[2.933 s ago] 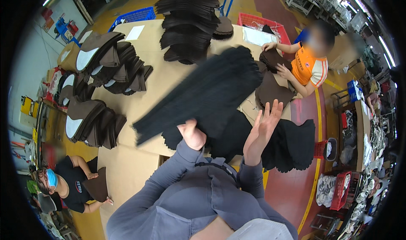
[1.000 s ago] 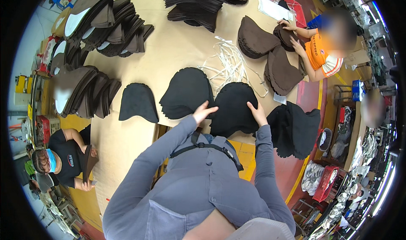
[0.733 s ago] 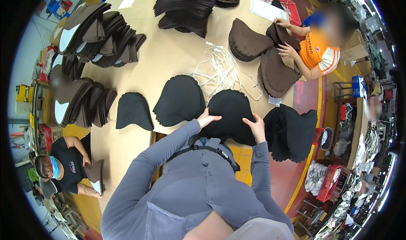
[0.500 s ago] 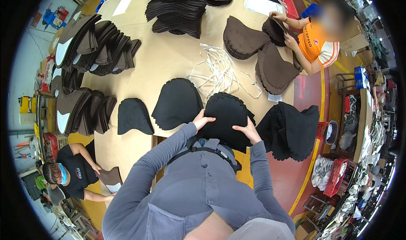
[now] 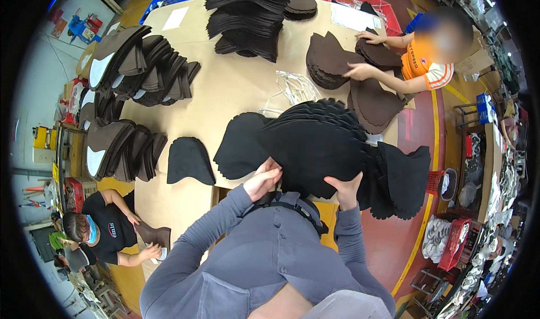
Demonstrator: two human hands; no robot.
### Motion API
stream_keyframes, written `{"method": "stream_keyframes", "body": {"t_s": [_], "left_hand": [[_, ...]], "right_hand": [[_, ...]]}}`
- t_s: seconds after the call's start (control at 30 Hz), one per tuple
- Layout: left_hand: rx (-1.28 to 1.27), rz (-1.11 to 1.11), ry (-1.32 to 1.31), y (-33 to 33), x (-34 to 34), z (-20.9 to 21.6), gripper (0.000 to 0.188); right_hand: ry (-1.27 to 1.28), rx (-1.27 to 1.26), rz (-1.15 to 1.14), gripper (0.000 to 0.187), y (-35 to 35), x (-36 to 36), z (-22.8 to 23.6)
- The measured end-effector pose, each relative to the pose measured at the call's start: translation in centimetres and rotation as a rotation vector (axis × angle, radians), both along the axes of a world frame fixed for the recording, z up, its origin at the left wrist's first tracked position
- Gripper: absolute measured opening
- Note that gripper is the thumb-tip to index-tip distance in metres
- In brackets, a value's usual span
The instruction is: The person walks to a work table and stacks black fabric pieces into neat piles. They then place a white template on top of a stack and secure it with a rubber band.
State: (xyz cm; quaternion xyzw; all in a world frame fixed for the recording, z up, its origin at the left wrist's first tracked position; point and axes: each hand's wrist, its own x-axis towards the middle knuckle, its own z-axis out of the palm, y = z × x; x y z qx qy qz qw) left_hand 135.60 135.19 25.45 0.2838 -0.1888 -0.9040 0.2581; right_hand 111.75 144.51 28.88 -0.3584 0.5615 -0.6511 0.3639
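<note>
A thick stack of black curved fabric panels [image 5: 320,150] with scalloped edges is lifted off the table edge, its layers fanned at the top. My left hand [image 5: 263,179] grips its lower left edge. On the lower right edge, my right hand [image 5: 346,189] has its thumb in front and its fingers hidden behind the panels. To the left lie another black stack [image 5: 241,145], partly covered by the held one, and a smaller black stack [image 5: 190,160]. A further black pile [image 5: 402,178] rests at the right corner.
Behind the held stack lie white ties [image 5: 298,88]. Brown panel piles [image 5: 135,66] line the table's left side, with dark piles [image 5: 247,21] at the far edge. At the right, a co-worker [image 5: 424,55] touches brown stacks [image 5: 329,60]; another person [image 5: 107,229] handles a brown piece at lower left.
My hands have raised the black stack toward me, and its layers have spread into a fan. The right co-worker's hand has moved left onto a brown stack.
</note>
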Motion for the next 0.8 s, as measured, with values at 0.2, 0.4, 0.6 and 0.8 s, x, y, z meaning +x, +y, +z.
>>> {"method": "stream_keyframes", "body": {"t_s": [0.2,0.4,0.6,0.8], "left_hand": [[-0.473,0.482,0.241,-3.5,-3.1,1.9,0.068],[-0.735,0.487,0.235,-5.3,-4.1,11.4,0.117],[-0.862,0.365,0.215,-3.7,-3.6,14.0,0.138],[-0.789,0.431,0.087,-2.2,-4.1,13.5,0.123]], "right_hand": [[-0.539,-0.225,-0.004,0.060,-4.7,-0.4,-0.9],[-0.813,-0.463,0.052,0.062,-8.6,3.7,4.4],[0.328,0.020,-0.108,0.062,-5.8,0.8,0.1],[-0.676,-0.611,0.338,0.075,-5.0,1.9,-0.4]]}}
